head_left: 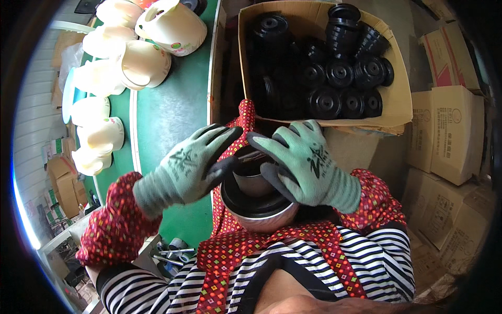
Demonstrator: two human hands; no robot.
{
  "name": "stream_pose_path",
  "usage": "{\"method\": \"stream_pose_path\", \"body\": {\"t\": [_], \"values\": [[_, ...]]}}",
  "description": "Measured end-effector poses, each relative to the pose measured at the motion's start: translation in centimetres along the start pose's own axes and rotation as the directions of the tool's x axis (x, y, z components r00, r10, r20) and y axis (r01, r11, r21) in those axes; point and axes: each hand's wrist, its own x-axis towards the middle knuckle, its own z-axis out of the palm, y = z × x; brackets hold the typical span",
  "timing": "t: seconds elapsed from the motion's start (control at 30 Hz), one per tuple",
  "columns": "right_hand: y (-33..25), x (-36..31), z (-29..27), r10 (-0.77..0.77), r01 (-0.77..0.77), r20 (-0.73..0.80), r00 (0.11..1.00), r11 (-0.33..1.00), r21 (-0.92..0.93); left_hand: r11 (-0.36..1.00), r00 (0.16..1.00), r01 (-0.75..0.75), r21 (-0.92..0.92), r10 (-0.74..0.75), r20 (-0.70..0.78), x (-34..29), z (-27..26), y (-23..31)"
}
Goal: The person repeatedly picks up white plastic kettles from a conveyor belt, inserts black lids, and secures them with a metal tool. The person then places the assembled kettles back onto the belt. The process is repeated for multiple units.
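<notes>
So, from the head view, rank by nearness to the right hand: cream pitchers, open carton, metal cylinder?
1. Metal cylinder: just left of the right hand.
2. Open carton: beyond the hand, toward the picture's top.
3. Cream pitchers: farthest, upper left, on the green table.

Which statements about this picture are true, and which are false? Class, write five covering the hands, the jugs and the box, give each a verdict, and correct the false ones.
1. The left hand and the right hand both wear gloves. True.
2. The open cardboard box is filled with white parts. False: it holds black parts.
3. Cream jugs are on the person's left. True.
4. The green table is on the person's right. False: it is on the left.
5. The sleeve covers are plain blue. False: they are red and patterned.
</notes>
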Motion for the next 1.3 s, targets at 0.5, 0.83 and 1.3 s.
{"method": "stream_pose_path", "body": {"t": [0.5, 0.83, 1.3], "values": [[-5.5, 0.6, -3.0, -0.022, 0.035, 0.048, 0.999, 0.958, -0.285, 0.967, 0.886, -0.246, -0.061, 0.200, -0.418, 0.0, 3.1, -7.9], [-4.1, -3.7, 3.3, -0.038, 0.076, -0.206, 0.978, 0.981, 0.180, 0.659, 0.359, 0.639, -0.398, -0.712, -0.603, -15.4, 18.3, -16.8], [-10.8, 7.3, 11.8, 0.429, -0.379, 0.384, 0.818, -0.100, 0.920, 0.680, 0.591, -0.345, -0.647, -0.378, -0.712, -25.7, 16.7, -0.5]]}}
